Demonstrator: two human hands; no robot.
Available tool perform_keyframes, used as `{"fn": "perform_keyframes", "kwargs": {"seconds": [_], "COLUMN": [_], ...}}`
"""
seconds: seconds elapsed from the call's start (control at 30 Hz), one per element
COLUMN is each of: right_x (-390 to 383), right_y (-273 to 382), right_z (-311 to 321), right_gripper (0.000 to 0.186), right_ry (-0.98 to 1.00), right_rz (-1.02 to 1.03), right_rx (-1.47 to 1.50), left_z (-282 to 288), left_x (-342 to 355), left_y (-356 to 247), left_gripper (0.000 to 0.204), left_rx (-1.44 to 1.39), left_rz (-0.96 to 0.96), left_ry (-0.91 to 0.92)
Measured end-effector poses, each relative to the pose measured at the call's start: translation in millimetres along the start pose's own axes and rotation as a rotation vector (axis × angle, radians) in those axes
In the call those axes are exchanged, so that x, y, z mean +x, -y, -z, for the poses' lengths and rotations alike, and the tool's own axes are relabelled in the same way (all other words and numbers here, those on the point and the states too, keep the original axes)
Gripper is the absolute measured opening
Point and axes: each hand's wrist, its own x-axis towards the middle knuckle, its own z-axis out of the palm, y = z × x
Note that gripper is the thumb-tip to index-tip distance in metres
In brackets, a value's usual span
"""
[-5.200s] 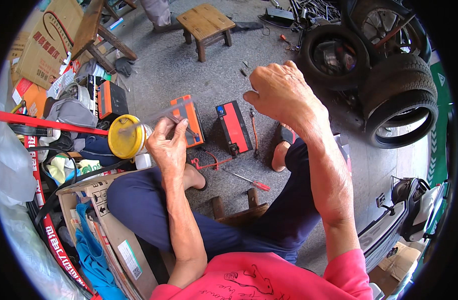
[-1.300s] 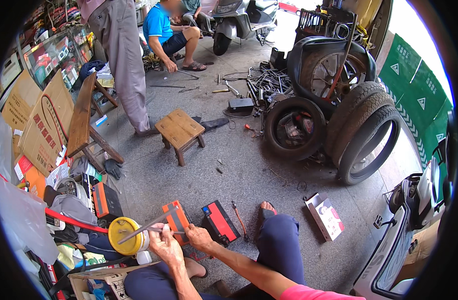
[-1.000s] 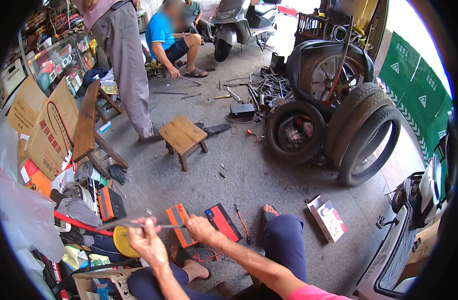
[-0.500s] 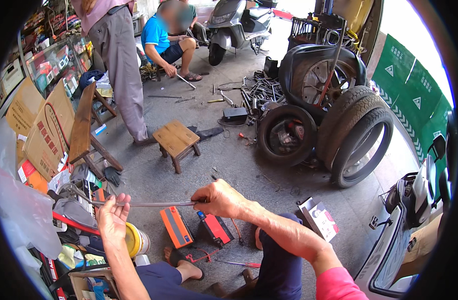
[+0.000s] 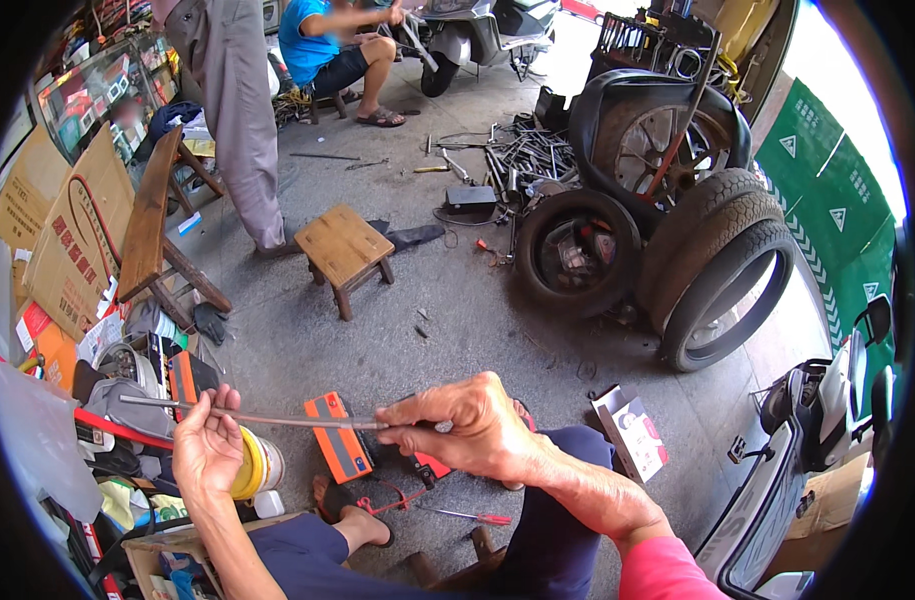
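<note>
A long thin metal rod lies almost level across my lap's front, in both hands. My right hand pinches its right end between thumb and fingers. My left hand is palm up, its fingers curled round the rod, and the grey left tip sticks out beyond them. Below the rod are an orange and grey box, and a red and black box partly hidden behind my right hand. A red-handled screwdriver rests on the floor near my feet.
A wooden stool stands ahead. Several tyres and a heap of metal tools lie right of it. A yellow-rimmed bucket is beside my left forearm. One person stands and another sits further off, near a scooter.
The rod has slid so more of it shows left of my left hand. My right hand has turned and come slightly lower. The seated person has raised an arm toward the scooter.
</note>
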Motion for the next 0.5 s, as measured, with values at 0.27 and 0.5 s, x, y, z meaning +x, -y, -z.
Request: {"fn": "perform_keyframes", "kwargs": {"seconds": [0.27, 0.5], "right_x": [4.3, -3.1], "right_y": [-6.9, -13.1], "right_z": [-12.4, -15.0], "right_gripper": [0.023, 0.020], "right_ry": [-0.034, -0.034], "right_rz": [0.032, -0.034], "right_rx": [-0.137, -0.025], "left_z": [11.5, 5.4], "left_x": [-1.9, -9.8], "left_y": [-3.9, -8.7], "left_gripper": [0.013, 0.021], "left_rx": [-0.032, -0.030], "left_rz": [0.033, 0.045], "left_ry": [0.041, 0.186]}}
